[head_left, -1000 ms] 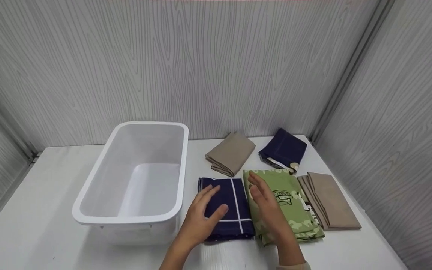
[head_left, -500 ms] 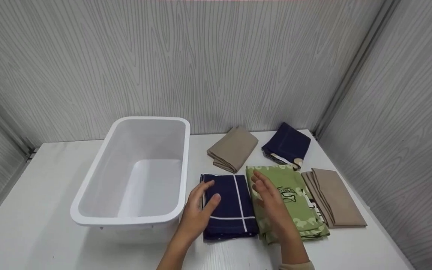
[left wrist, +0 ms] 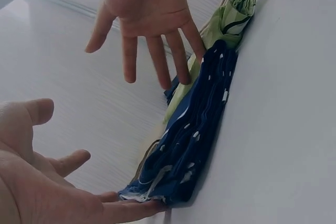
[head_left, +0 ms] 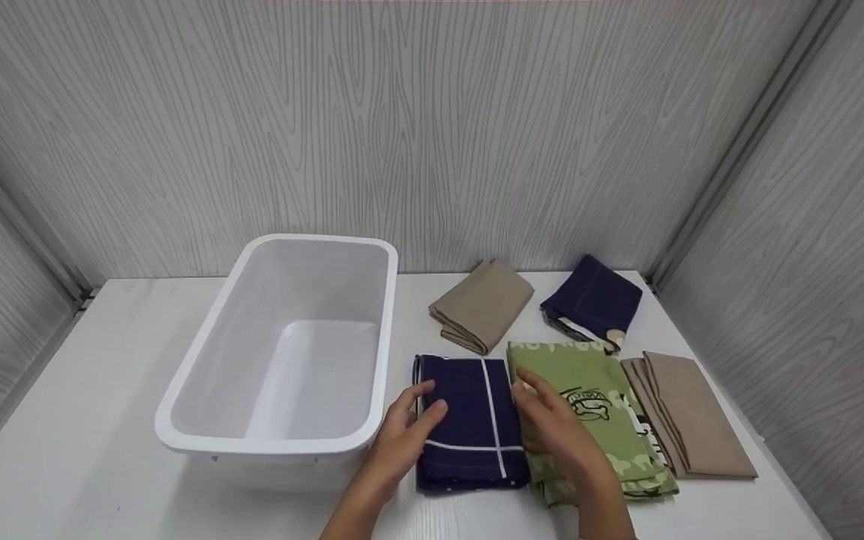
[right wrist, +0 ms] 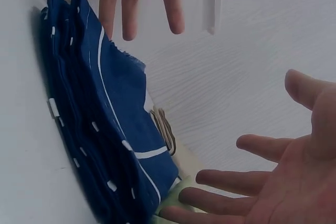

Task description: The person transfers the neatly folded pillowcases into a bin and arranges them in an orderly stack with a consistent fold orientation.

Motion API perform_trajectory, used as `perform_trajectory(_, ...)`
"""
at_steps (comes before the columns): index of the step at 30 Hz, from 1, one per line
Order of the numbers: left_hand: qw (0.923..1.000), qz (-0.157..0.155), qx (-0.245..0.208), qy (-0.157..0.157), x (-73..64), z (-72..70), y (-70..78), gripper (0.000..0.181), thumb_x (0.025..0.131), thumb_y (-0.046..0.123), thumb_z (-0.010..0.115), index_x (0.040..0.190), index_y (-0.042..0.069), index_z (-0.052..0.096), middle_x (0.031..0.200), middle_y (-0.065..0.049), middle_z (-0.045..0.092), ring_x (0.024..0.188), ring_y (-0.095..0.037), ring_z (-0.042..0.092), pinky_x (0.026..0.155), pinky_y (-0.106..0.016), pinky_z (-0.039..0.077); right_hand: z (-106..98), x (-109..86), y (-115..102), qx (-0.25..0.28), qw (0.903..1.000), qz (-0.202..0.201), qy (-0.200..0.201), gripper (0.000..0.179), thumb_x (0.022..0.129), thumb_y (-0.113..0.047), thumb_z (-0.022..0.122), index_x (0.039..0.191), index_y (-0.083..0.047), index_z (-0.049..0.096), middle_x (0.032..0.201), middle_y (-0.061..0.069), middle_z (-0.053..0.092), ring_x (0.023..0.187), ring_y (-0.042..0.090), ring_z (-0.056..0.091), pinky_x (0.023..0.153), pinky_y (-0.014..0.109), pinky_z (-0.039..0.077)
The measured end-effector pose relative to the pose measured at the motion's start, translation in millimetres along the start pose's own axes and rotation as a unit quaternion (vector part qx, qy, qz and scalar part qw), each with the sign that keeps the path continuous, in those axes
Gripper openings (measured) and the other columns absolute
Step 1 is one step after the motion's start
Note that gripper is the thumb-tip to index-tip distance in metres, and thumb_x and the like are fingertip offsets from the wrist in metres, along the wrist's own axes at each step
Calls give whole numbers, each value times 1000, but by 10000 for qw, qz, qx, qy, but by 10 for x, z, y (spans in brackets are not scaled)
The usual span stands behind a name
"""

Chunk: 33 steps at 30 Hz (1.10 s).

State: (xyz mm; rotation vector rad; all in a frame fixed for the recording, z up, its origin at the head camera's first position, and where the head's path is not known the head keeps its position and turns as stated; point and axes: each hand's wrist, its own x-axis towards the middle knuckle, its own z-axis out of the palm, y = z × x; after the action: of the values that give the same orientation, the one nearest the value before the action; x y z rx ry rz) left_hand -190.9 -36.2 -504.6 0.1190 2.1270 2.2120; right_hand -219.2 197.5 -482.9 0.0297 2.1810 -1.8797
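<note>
Head view: on the white table [head_left: 72,420], a white plastic tub [head_left: 274,445] stands just left of the folded navy cloth with white lines [head_left: 469,412], so the left hand [head_left: 398,439] has little room. A green bone-print cloth [head_left: 612,446] lies right beside the navy cloth's right edge, so the right hand [head_left: 561,431] has to be over it. Past the green one, right of the navy cloth, is a long tan cloth [head_left: 702,420]; behind it, a tan cloth [head_left: 483,304]; behind and right, a small navy cloth [head_left: 595,296]. Both hands have spread fingers and grip nothing, maybe so the navy cloth fits between them. Left fingertips seem to touch its left edge; I cannot tell if the right ones touch anything.
</note>
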Motion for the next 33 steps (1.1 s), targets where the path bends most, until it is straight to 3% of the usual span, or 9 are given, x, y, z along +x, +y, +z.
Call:
perform_trajectory(5, 9993, -189, -313, -31, 11, -6, -27, 59, 101, 30, 55, 148, -1, 38, 159, -27, 23, 132, -43, 46, 110, -54, 38, -29, 13, 46, 96, 9997, 168, -176, 70, 100, -49, 53, 157, -18, 29, 152, 26, 40, 137, 46, 42, 92, 62, 50)
perform_trajectory(7, 9989, -334, -320, -7, 15, 0, -30, 59, 101, 30, 54, 149, 0, 37, 158, -27, 25, 133, -44, 45, 109, -54, 39, -42, 20, 59, 206, 9992, 212, -281, 71, 100, -49, 52, 158, -17, 27, 154, 27, 36, 139, 47, 38, 93, 63, 49)
perform_trajectory(13, 9975, -605, -315, 198, 45, 10, -63, 59, 100, 32, 56, 148, 3, 40, 160, -27, 23, 147, -47, 21, 117, -60, 23, -61, 60, 91, 566, 9967, 234, -541, 74, 102, -49, 49, 159, -13, 18, 158, 28, 27, 141, 50, 32, 98, 68, 42)
perform_trajectory(16, 9969, -682, -338, 188, 56, 3, -105, 58, 100, 33, 56, 148, 4, 41, 156, -28, 32, 143, -44, 33, 112, -54, 35, -52, 70, 107, 526, 9972, 299, -446, 75, 101, -50, 49, 160, -15, 18, 158, 28, 28, 139, 50, 35, 100, 66, 42)
perform_trajectory(18, 9959, -773, -440, 135, 58, -8, -141, 58, 101, 32, 55, 149, 3, 40, 150, -29, 41, 131, -38, 49, 99, -46, 49, -38, 66, 118, 409, 9978, 369, -368, 75, 101, -50, 50, 160, -17, 17, 157, 28, 30, 139, 49, 37, 102, 65, 42)
perform_trajectory(21, 9947, -876, -525, 114, 59, -25, -185, 57, 101, 30, 53, 149, 3, 40, 143, -28, 48, 118, -31, 59, 86, -40, 54, -6, 57, 116, 298, 9977, 425, -428, 77, 101, -50, 50, 162, -21, 12, 156, 32, 29, 140, 50, 34, 105, 65, 38)
perform_trajectory(26, 9962, -764, -321, 250, 75, -2, -220, 52, 100, 26, 54, 146, 1, 45, 149, -27, 43, 135, -41, 44, 109, -51, 39, 33, 51, 106, 535, 9952, 470, -665, 82, 101, -49, 51, 162, -24, 2, 157, 35, 23, 144, 52, 25, 110, 67, 31)
perform_trajectory(30, 9964, -713, -367, 287, 95, 29, -216, 50, 100, 23, 54, 145, 1, 46, 157, -26, 32, 146, -43, 27, 118, -55, 25, 31, 67, 116, 728, 9935, 500, -713, 81, 101, -48, 50, 162, -24, 1, 157, 34, 24, 141, 50, 32, 107, 62, 37)
perform_trajectory(33, 9963, -755, -289, 307, 110, 44, -196, 50, 100, 21, 54, 145, 2, 46, 158, -24, 31, 148, -40, 24, 120, -55, 20, 21, 100, 121, 962, 9909, 541, -776, 80, 103, -46, 49, 162, -23, 1, 137, 27, 49, 120, 35, 55, 92, 44, 49)
